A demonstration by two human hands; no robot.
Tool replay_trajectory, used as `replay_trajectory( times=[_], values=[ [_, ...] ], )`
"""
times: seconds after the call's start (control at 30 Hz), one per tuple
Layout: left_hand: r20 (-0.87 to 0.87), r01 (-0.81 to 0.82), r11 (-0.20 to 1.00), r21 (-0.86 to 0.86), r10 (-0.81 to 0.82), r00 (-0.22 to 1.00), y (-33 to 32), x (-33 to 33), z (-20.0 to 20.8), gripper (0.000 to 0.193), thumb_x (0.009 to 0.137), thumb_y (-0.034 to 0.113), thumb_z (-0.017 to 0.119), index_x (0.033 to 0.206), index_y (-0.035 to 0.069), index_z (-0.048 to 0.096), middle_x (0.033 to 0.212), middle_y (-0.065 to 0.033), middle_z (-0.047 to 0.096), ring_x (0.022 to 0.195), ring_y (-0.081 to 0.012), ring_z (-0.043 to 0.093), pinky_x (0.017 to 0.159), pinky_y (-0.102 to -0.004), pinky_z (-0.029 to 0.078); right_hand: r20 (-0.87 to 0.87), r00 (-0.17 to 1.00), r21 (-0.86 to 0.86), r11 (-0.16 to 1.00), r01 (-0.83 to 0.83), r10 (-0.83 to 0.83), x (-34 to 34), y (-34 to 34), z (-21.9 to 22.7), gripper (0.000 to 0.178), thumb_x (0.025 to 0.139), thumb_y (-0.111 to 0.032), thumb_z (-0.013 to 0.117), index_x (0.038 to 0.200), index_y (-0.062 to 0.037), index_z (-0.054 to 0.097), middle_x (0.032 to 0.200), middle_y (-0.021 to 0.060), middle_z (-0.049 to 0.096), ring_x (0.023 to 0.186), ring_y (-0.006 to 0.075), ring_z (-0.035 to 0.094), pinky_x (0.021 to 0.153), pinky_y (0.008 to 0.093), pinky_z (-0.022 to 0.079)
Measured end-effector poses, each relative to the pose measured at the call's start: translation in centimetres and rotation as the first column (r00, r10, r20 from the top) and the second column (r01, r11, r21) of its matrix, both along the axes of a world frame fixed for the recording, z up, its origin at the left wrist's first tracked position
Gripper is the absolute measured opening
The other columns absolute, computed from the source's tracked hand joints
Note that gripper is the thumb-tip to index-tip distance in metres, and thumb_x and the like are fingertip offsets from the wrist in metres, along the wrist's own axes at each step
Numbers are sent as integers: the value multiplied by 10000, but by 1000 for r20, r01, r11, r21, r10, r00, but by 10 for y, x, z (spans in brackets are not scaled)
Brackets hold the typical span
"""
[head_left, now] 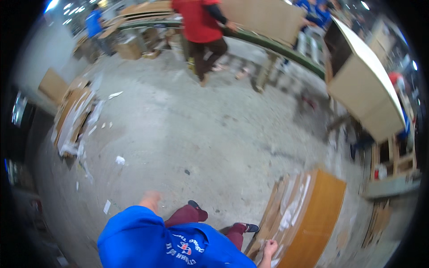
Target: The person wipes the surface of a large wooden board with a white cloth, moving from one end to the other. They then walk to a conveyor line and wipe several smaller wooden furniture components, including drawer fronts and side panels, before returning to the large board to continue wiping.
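In the head view, the person stands on the concrete floor [178, 129], feet apart, with a brown panel [319, 219] at the person's right side; layered cardboard [264, 216] and pale plastic film [290, 214] lie along its near-left side. The right hand [270, 247] is beside this bundle, fingers apparently curled; whether it grips or touches the film cannot be told. The left hand [153, 195] is in front of the torso, well apart from the bundle and blurred; no held object is discernible, and its finger state cannot be told. The step in hand appears to be positioning or moving alongside the bundle, rather than two-handed handling. Any two-handed move on it would call for turning right, bringing the left hand across, and securing a firm edge, since loose film could slip under the fingers.
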State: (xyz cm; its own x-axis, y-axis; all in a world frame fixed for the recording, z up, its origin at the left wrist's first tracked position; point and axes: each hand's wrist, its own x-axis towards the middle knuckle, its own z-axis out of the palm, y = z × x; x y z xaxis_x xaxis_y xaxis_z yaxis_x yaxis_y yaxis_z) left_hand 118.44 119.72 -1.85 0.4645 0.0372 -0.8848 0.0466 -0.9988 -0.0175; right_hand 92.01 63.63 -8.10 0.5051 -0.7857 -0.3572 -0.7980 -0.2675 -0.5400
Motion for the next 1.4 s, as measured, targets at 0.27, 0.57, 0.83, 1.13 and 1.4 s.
replay_trajectory(
  times=[0.27,0.57,0.83,1.13,1.4],
  values=[
    [480,-506,735,-451,678,557,215,67,54,355,845,230,516,1123,27,605,1135,-190,611,1055,-342,578,925,-424,452,15,774,-180,764,-620,632,210,113,26,113,690,-89,658,747,8,640,658,164,638,592,276,627,595,389,498],
    [251,-645,556,-525,825,506,251,118,39,391,818,242,525,1153,47,582,1082,-200,629,1024,-346,594,896,-421,464,182,529,-122,553,-824,829,586,291,36,88,710,-39,673,765,-3,615,705,134,633,629,252,606,598,366,494],
    [432,-919,154,-363,902,-20,269,111,86,329,813,272,534,937,-3,665,974,-223,657,915,-369,631,821,-436,494,293,-141,-231,-73,-970,946,859,558,97,190,782,-174,644,840,6,626,869,193,637,866,361,603,766,411,474],
    [227,-955,256,-152,949,219,354,271,41,382,848,310,512,1065,19,631,1082,-239,620,1037,-393,584,895,-453,452,551,-418,-342,-262,-902,722,1004,823,182,201,818,-90,610,1015,-63,583,982,127,616,853,307,621,723,364,520],
    [435,-746,536,-396,825,361,617,552,47,376,867,308,513,1066,11,628,1042,-247,630,1016,-396,592,872,-455,456,500,-626,-618,-260,-742,599,1118,908,241,200,788,-52,604,979,-107,586,1000,55,593,813,256,622,663,348,524]
  ],
)
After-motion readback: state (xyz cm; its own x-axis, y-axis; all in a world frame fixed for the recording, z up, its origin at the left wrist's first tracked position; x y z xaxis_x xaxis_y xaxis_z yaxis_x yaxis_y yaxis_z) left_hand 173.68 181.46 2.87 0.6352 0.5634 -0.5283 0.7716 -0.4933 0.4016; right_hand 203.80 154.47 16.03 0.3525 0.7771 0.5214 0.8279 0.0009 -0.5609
